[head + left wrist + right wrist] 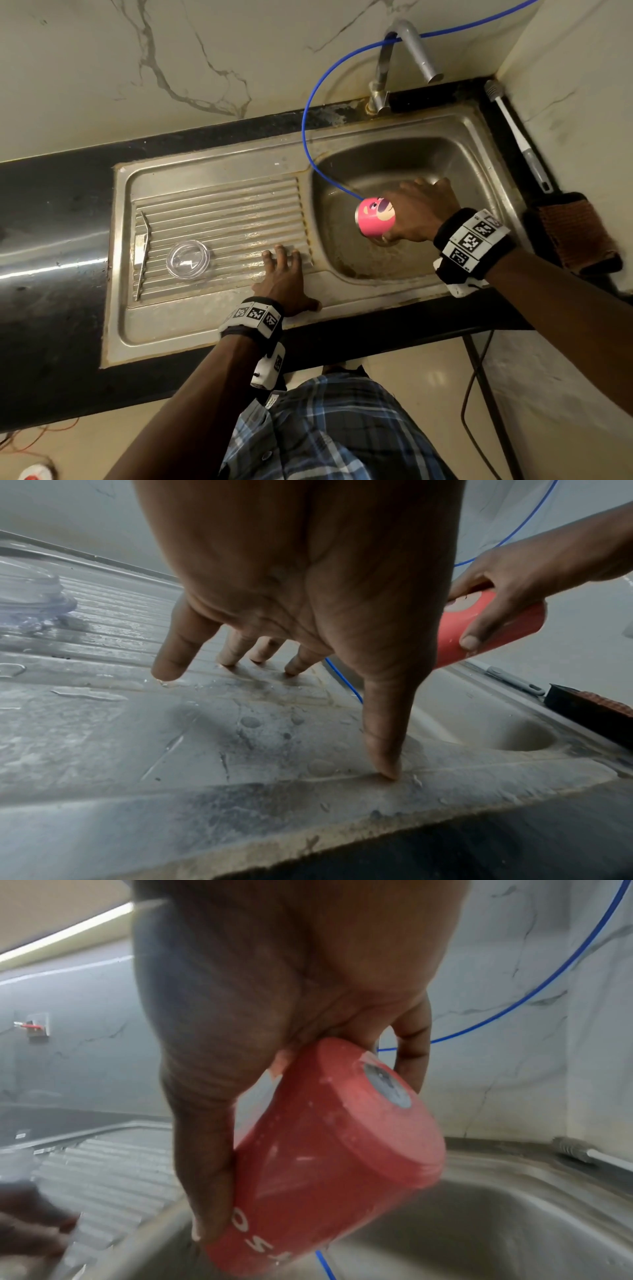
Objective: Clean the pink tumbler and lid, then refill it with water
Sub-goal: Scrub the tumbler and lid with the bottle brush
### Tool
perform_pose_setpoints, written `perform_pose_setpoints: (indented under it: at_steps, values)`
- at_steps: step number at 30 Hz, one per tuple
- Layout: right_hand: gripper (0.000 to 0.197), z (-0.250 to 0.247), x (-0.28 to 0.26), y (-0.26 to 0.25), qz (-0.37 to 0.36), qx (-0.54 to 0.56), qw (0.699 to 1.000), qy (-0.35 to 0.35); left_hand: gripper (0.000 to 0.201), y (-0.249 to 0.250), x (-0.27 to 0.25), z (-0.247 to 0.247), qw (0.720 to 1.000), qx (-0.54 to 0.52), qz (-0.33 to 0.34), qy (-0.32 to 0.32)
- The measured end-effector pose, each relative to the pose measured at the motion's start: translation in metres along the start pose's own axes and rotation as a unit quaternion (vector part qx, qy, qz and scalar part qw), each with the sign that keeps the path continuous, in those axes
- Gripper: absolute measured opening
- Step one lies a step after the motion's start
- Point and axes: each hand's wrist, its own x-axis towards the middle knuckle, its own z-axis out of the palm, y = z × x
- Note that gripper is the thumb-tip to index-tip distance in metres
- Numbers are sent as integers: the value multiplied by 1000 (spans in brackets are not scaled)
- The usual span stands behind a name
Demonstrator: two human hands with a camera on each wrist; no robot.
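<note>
The pink tumbler [375, 217] with a cartoon face is tilted mouth-down over the sink basin [455, 161], its base pointing up and left. My right hand [416, 212] grips it round the side; the right wrist view shows thumb and fingers wrapped on the tumbler [329, 1156]. The clear lid [188, 259] lies on the ribbed drainboard [222, 212], left of my left hand [284, 270]. That hand rests flat with fingers spread on the wet drainboard [103, 723], holding nothing. In the left wrist view the tumbler [496, 626] shows at the right.
A blue hose [308, 113] runs from the wall into the basin beside the tumbler. The faucet [407, 51] stands behind the sink. A metal tool [143, 253] lies at the drainboard's left. A bottle brush [517, 133] and a brown scrub pad [575, 229] sit on the right counter.
</note>
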Motion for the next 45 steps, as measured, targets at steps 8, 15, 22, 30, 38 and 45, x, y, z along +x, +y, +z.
perform_pose_setpoints:
  at_steps: [8,15,22,30,38,45]
  values:
    - [75,-2,-12,-5,66,111,992,9,140,0,1,2,1000,-1,-1,8]
    - [79,25,-16,-2,85,95,992,15,139,-2,0,2,1000,-1,10,13]
    - [83,30,-22,-1,67,81,994,-28,141,3,-1,-1,1000,8,11,4]
    - [82,48,-42,-14,115,158,980,-32,139,3,1,-2,1000,17,18,10]
    - [95,48,-79,-61,161,351,922,30,77,-4,2,-27,994,-78,47,59]
    - [95,22,-91,-105,185,549,811,80,43,9,-51,-91,855,-511,71,-47]
